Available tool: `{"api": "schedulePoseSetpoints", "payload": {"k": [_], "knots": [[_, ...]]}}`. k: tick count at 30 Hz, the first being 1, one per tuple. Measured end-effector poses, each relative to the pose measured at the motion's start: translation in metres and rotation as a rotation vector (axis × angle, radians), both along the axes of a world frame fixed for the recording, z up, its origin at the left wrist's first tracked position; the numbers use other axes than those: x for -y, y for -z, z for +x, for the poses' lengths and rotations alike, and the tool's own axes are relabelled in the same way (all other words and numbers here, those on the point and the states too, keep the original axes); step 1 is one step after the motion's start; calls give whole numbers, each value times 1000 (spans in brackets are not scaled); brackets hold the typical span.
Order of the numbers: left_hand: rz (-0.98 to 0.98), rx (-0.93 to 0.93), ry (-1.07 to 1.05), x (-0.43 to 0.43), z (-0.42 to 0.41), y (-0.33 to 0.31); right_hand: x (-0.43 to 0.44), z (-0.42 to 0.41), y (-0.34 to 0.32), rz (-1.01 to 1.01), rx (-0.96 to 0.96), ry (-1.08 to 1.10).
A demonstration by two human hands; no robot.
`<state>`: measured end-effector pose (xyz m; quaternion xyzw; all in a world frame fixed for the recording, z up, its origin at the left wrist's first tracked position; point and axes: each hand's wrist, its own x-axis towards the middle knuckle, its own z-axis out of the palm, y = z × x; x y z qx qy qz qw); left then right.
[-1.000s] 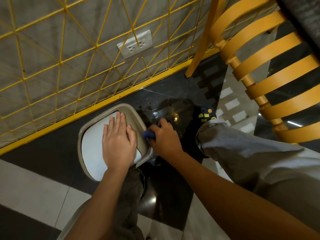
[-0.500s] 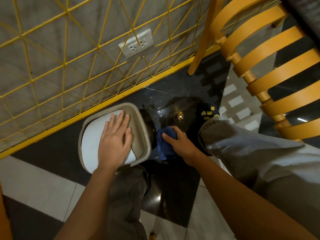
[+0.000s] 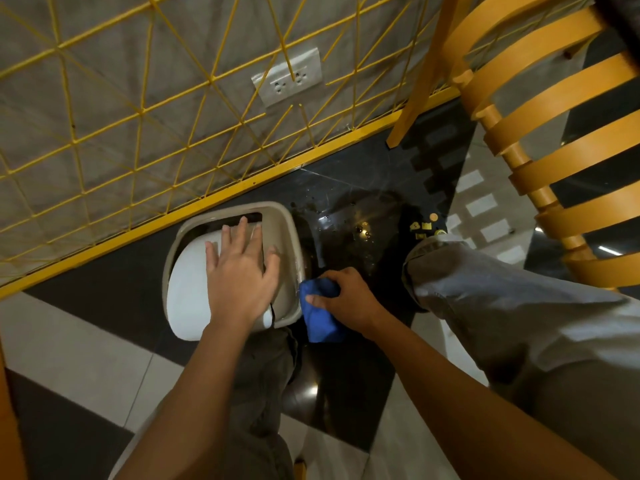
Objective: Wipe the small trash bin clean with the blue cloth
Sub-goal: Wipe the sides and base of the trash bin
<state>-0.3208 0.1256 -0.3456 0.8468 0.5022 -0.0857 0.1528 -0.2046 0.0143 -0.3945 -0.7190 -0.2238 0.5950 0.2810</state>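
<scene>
The bin (image 3: pixel 289 244) stands on the dark floor (image 3: pixel 346 393), close to the wall, a little left of the middle. It is tan with a rounded rim. A white lid (image 3: pixel 187 292) sits in its top and covers most of the opening. At the far edge of the lid there is a dark gap. What is inside the bin cannot be seen.

The left hand (image 3: pixel 242 275) lies flat on the lid, fingers straight and spread, pointing to the far side. Its grip is wide and holds nothing.

The right hand (image 3: pixel 349 299) is just right of the bin. Its grip is closed round the blue cloth (image 3: pixel 320 323). The cloth is bunched up and touches the near right side of the bin's rim. Part of it sticks out on the near side of the hand.

A yellow wire grid (image 3: pixel 138 112) covers the grey wall, with a white socket (image 3: pixel 287 81) behind it. A yellow chair (image 3: pixel 554 133) stands at the far right. A grey trouser leg (image 3: pixel 502 306) is at the right. Small shiny specks dot the floor between the bin and the leg.
</scene>
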Motion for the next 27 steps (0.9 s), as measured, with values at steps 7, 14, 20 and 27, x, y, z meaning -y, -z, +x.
{"api": "schedulePoseSetpoints", "payload": {"k": [7,14,20,27], "knots": [[80,29,-22,5,-1,12,-14,-16,-4,51,228,9],[102,29,-31,4,-1,13,-51,-6,-2,95,398,22],[118,23,-36,5,1,14,-70,2,-3,65,401,57],[140,47,-55,5,2,14,-23,-31,-1,-60,246,176]]}}
